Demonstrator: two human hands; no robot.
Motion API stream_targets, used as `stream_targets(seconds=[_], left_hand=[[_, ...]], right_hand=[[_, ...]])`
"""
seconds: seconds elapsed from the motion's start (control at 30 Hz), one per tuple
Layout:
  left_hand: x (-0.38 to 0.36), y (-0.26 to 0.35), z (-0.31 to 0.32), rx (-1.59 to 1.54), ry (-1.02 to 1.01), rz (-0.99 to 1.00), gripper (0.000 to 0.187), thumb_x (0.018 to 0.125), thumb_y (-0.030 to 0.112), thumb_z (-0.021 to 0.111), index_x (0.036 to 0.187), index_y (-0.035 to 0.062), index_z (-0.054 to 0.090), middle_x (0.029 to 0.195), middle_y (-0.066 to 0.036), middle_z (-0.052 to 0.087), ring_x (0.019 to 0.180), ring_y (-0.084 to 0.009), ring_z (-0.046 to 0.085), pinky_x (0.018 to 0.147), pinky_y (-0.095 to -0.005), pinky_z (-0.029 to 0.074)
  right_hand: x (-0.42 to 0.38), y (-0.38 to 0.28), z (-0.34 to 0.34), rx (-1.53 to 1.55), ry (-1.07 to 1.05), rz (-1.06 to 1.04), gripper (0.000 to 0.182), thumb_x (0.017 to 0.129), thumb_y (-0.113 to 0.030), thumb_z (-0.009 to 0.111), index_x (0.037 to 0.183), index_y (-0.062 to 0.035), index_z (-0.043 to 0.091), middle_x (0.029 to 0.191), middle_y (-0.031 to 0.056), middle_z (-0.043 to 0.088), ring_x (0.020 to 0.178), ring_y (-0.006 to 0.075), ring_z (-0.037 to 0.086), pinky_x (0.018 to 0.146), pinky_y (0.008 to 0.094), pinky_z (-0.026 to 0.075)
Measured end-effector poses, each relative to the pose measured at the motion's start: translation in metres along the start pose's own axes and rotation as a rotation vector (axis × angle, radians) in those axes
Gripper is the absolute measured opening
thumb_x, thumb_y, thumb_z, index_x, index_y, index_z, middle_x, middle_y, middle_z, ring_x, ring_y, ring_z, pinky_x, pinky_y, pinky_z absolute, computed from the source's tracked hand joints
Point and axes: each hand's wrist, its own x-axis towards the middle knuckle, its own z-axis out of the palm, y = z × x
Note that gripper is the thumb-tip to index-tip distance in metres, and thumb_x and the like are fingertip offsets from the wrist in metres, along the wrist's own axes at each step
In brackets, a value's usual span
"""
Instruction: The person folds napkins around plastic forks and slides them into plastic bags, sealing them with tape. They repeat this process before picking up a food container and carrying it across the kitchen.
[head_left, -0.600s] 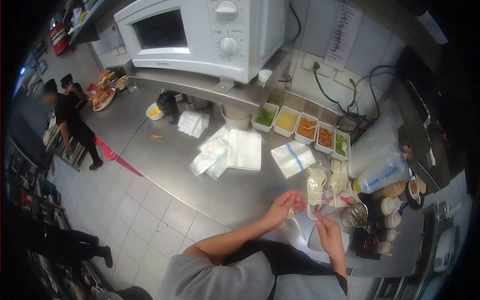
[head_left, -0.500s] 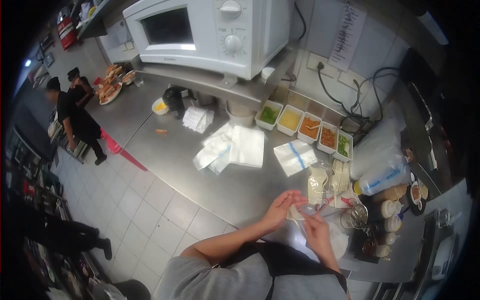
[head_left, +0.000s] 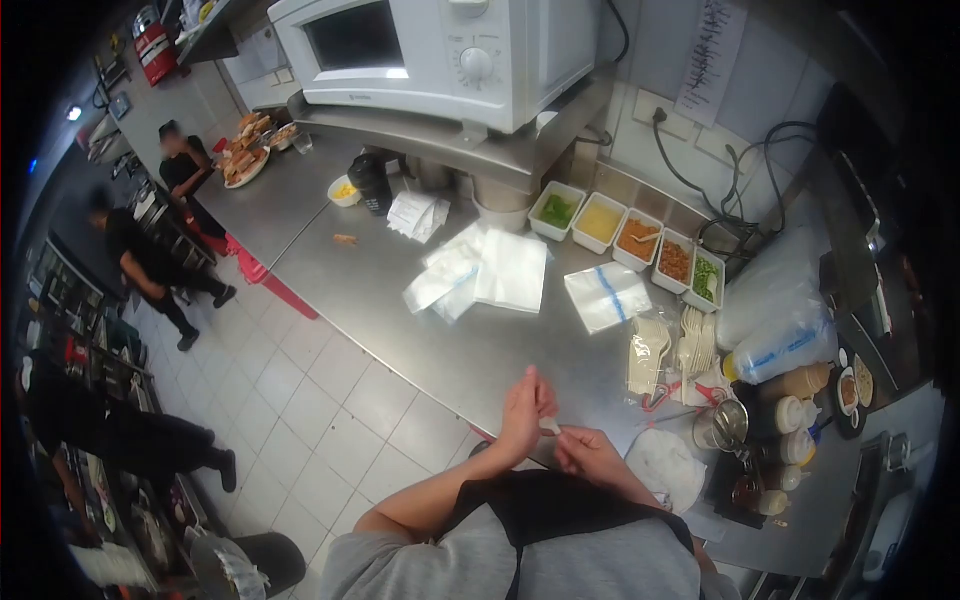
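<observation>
Close to my body, at the counter's front edge, my two hands meet around a small pale item (head_left: 549,426), mostly hidden by the fingers. My right hand (head_left: 590,453) pinches it between thumb and fingers. Curled against its other side is my left hand (head_left: 528,412), closed, with the fingers pointing up. Beyond my hands lie pale spoons (head_left: 648,355) in clear wrap, a stack of pale forks (head_left: 697,342) and red-handled scissors (head_left: 688,390). A crumpled white cloth or bag (head_left: 668,470) rests to the right of my right hand.
White napkins (head_left: 512,270) and a blue-banded packet (head_left: 606,297) lie on the steel counter (head_left: 400,310). Topping containers (head_left: 638,243) line the back wall under the microwave (head_left: 400,60). Sauce bottles (head_left: 797,447) crowd the right. Co-workers (head_left: 150,260) stand at the left.
Both hands have moved left and closer to my body, away from the scissors. The pale item shows less between the fingers. The view has shifted, and co-workers on the left have moved.
</observation>
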Motion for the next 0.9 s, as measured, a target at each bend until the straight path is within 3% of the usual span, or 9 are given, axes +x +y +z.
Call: stream_targets(seconds=[0.13,0.2,0.23,0.3,0.43,0.5,0.63,0.8,0.9], left_hand=[[0.081,0.037,-0.02,0.932,-0.265,0.381,0.026,0.094,0.023,0.049,0.106,0.0009,0.052,0.097,-0.014,0.054,0.09,-0.0243,0.054,0.081,-0.0343,0.044],[0.123,0.069,-0.03,1.661,-0.38,0.776,0.044,0.08,0.02,0.065,0.117,0.0024,0.048,0.123,-0.02,0.045,0.113,-0.0331,0.048,0.096,-0.0392,0.039],[0.139,0.077,-0.044,1.652,-0.405,0.789,0.044,0.08,0.02,0.065,0.117,0.0024,0.048,0.123,-0.02,0.045,0.113,-0.0331,0.048,0.096,-0.0392,0.039],[0.175,0.081,-0.072,2.214,-0.468,0.896,0.064,0.068,0.018,0.073,0.123,0.0015,0.044,0.134,-0.022,0.035,0.122,-0.0373,0.041,0.102,-0.0431,0.034],[0.213,0.075,-0.085,2.25,-0.693,0.842,0.056,0.072,0.013,0.066,0.123,-0.0003,0.045,0.133,-0.022,0.038,0.12,-0.0371,0.044,0.098,-0.043,0.041],[0.214,0.07,-0.075,2.153,-0.81,0.618,0.036,0.077,0.003,0.052,0.113,-0.0023,0.048,0.119,-0.023,0.048,0.112,-0.035,0.05,0.086,-0.0418,0.047],[0.184,0.083,-0.051,2.065,-1.043,0.346,0.029,0.078,0.001,0.05,0.106,-0.0028,0.05,0.111,-0.02,0.054,0.104,-0.0331,0.055,0.079,-0.0402,0.05],[0.122,0.085,-0.065,1.682,-1.44,0.305,0.038,0.074,0.009,0.065,0.11,0.0004,0.057,0.116,-0.016,0.058,0.101,-0.0336,0.058,0.084,-0.0408,0.049],[0.143,0.086,-0.074,1.394,-1.491,0.235,0.038,0.07,0.013,0.073,0.105,0.0,0.062,0.114,-0.016,0.06,0.101,-0.0319,0.059,0.084,-0.0391,0.049]], right_hand=[[0.011,-0.012,-0.001,-0.048,0.232,-0.018,0.028,0.097,-0.021,0.047,0.115,-0.0022,0.057,0.067,-0.0043,0.043,0.054,0.0039,0.038,0.048,0.0179,0.032],[0.017,-0.011,0.001,0.033,0.261,-0.04,0.028,0.097,-0.021,0.047,0.115,-0.0024,0.057,0.067,-0.0044,0.043,0.053,0.004,0.037,0.047,0.0183,0.032],[0.019,-0.008,0.002,0.109,0.274,-0.044,0.027,0.097,-0.02,0.046,0.115,-0.0026,0.057,0.068,-0.0046,0.043,0.052,0.0041,0.036,0.046,0.0187,0.031],[0.027,0.0,0.003,0.092,0.301,-0.08,0.027,0.096,-0.019,0.047,0.115,-0.0027,0.057,0.068,-0.0045,0.044,0.052,0.0043,0.036,0.045,0.019,0.031],[0.041,0.008,0.012,0.16,0.367,-0.157,0.027,0.095,-0.017,0.048,0.116,-0.0025,0.057,0.072,-0.0035,0.048,0.055,0.0048,0.04,0.05,0.0184,0.034],[0.042,-0.001,0.024,0.217,0.446,-0.175,0.027,0.094,-0.016,0.049,0.116,-0.0023,0.057,0.074,-0.0027,0.05,0.058,0.0054,0.043,0.053,0.0185,0.036],[0.052,0.0,0.015,0.054,0.554,-0.308,0.026,0.093,-0.014,0.05,0.113,-0.0008,0.06,0.078,-0.0014,0.056,0.067,0.0073,0.051,0.063,0.0194,0.041],[0.065,-0.029,0.015,-0.061,0.688,-0.346,0.024,0.089,-0.006,0.056,0.11,0.0031,0.062,0.089,0.0046,0.064,0.081,0.0102,0.059,0.074,0.0246,0.048],[0.106,-0.04,0.003,-0.335,0.579,-0.341,0.027,0.09,-0.005,0.053,0.115,0.0023,0.06,0.09,0.0051,0.064,0.081,0.0101,0.058,0.075,0.0247,0.048]])
